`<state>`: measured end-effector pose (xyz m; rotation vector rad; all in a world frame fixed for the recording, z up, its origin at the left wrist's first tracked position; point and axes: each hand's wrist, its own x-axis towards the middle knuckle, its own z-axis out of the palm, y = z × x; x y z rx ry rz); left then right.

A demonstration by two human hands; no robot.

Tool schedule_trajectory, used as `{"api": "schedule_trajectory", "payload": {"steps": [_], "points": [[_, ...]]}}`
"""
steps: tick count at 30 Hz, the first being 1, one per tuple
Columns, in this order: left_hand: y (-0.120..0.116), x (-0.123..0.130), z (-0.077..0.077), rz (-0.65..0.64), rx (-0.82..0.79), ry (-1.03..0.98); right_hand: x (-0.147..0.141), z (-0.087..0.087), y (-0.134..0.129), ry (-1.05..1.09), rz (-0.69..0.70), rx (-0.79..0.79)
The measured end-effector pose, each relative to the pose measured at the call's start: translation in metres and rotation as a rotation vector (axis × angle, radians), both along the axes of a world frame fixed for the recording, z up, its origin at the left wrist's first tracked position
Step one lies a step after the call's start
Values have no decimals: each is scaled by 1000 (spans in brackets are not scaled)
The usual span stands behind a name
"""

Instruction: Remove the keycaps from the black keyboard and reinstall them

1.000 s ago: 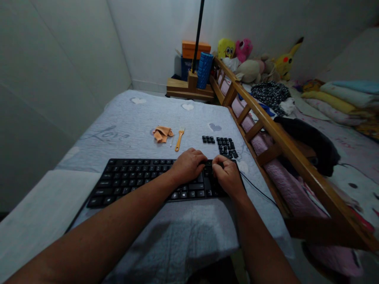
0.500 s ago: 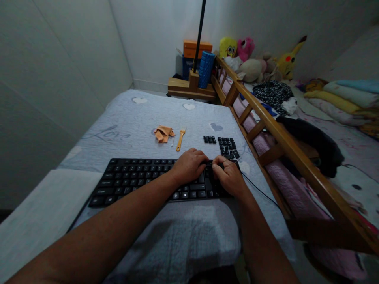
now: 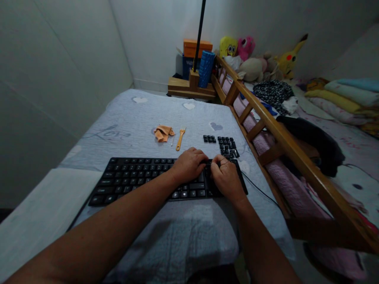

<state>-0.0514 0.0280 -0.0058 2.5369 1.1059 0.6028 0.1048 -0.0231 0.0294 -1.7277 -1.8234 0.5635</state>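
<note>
A black keyboard (image 3: pixel 139 175) lies across the cloth-covered surface. My left hand (image 3: pixel 191 163) rests on its right part, fingers bent together at the keys; whatever they hold is hidden. Beside it, my right hand (image 3: pixel 223 171) is closed in a pinch over the right end of the keyboard, and anything between the fingertips is too small to make out. Loose black keycaps (image 3: pixel 227 146) lie in a group behind the right hand, with a smaller group (image 3: pixel 209 139) to their left. Behind the keyboard are a yellow-handled brush (image 3: pixel 180 140), an orange cloth (image 3: pixel 163 133) and a cotton swab (image 3: pixel 172 140).
A wooden rail (image 3: pixel 266 122) runs along the right side, with plush toys and folded bedding beyond it. The keyboard's cable (image 3: pixel 260 187) trails toward the rail. At the back stand a blue roller (image 3: pixel 206 69), an orange box (image 3: pixel 197 48) and a black pole (image 3: pixel 199 35).
My right hand has shifted slightly left, closer to my left hand, uncovering the keyboard's right edge. My left hand has barely moved.
</note>
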Motion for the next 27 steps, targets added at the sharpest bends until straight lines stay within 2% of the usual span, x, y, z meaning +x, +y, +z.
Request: {"api": "schedule_trajectory", "payload": {"steps": [9, 14, 21, 27], "points": [[-1, 1, 4, 9, -17, 7, 5, -6, -5, 121, -53, -79], [-1, 0, 0, 11, -4, 1, 15, -13, -9, 246, 14, -155], [-1, 0, 2, 12, -13, 1, 9, -8, -6, 84, -3, -22], [-1, 0, 1, 1, -3, 2, 11, -10, -5, 120, 36, -26]]}}
